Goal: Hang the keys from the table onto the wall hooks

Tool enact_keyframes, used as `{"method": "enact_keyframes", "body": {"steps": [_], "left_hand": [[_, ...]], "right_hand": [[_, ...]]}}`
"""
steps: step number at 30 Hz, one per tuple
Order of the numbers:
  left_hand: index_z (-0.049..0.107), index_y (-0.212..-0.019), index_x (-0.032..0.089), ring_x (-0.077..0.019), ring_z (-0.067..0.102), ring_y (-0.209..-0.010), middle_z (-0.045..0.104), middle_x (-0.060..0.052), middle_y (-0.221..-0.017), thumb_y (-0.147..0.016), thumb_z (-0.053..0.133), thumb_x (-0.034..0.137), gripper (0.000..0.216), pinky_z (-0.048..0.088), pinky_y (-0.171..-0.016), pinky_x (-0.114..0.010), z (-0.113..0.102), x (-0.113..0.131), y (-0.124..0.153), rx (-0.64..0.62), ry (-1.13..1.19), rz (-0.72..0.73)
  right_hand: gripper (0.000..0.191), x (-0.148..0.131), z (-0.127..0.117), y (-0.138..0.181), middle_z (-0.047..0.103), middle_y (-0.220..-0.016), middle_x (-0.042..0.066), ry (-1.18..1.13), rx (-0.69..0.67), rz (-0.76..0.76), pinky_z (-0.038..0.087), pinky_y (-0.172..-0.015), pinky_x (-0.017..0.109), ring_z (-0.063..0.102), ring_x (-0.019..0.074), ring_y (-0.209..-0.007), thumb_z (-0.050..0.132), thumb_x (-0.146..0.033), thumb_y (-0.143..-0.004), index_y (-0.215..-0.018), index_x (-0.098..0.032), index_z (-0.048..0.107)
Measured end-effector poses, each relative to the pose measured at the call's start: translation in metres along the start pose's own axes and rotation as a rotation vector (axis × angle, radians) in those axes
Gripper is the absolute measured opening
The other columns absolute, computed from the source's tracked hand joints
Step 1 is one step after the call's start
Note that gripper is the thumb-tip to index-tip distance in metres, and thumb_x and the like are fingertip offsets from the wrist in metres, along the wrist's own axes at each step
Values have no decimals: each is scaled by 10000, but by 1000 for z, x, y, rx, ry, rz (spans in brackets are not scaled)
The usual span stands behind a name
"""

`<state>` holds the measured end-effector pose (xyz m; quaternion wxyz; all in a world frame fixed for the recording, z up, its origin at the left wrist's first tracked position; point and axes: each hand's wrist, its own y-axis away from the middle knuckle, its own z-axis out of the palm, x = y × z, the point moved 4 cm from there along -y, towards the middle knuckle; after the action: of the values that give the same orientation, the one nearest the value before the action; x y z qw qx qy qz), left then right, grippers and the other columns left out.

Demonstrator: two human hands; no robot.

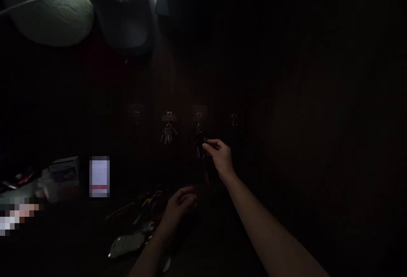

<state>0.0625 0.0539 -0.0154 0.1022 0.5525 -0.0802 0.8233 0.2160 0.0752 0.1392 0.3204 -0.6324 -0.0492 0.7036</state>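
Your right hand (221, 157) is at the dark bunch (199, 143) on the third hook. The fourth hook (234, 119) stands well apart, up and to the right, leaving a gap along the dark wall (270, 77) between it and your fingers. To the left, the keys (168, 135) on the second hook hang in the way of a sideways pass. Below, your left hand (179, 207) hovers over the worktop (206, 243), just beside the scissors (152, 198), with a silver pouch (125, 245) nearer the front edge. Further left, a box (63, 175) blocks the way. Overhead, hanging caps (54, 9) obstruct the upper-left corner. The worktop's right side is too dark to read.
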Motion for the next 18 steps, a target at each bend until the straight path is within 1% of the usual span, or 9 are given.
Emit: {"method": "enact_keyframes", "body": {"steps": [3, 8, 13, 16, 18], "left_hand": [[637, -936, 166, -146, 607, -719, 672, -48, -779, -539, 775, 423, 493, 455, -712, -268, -2, 4, 0, 43, -33, 36], [625, -896, 171, -115, 564, -610, 630, -1, -664, -575, 737, 410, 415, 415, -598, -223, -3, 9, 2, 93, -110, 99], [606, -924, 176, -109, 560, -603, 611, 14, -653, -613, 700, 385, 386, 412, -581, -207, -5, 11, 3, 122, -126, 140], [603, -927, 179, -118, 573, -625, 616, 11, -661, -618, 692, 372, 375, 425, -598, -213, -9, 11, 2, 151, -133, 159], [599, -920, 177, -121, 572, -626, 614, 12, -651, -621, 687, 371, 367, 424, -597, -215, -10, 10, 0, 154, -138, 173]], "right_hand": [[238, -10, 4, -17, 612, -624, -19, 65, 31, -86, 444, -590, 279, 564, 138, -611, 727, -323, -566, -733, -179, 638], [139, -25, 17, -40, 613, -616, -12, 157, 37, -192, 439, -593, 284, 572, 157, -627, 684, -271, -590, -678, -188, 618], [70, -31, 25, -52, 631, -637, -8, 310, 47, -232, 429, -603, 281, 582, 164, -635, 657, -251, -611, -644, -205, 614], [54, -30, 25, -54, 644, -646, -12, 427, 56, -237, 420, -621, 281, 590, 167, -658, 653, -256, -615, -634, -215, 621], [57, -28, 24, -53, 643, -644, -14, 462, 53, -226, 412, -608, 277, 588, 164, -646, 647, -259, -619, -652, -218, 625]]}}
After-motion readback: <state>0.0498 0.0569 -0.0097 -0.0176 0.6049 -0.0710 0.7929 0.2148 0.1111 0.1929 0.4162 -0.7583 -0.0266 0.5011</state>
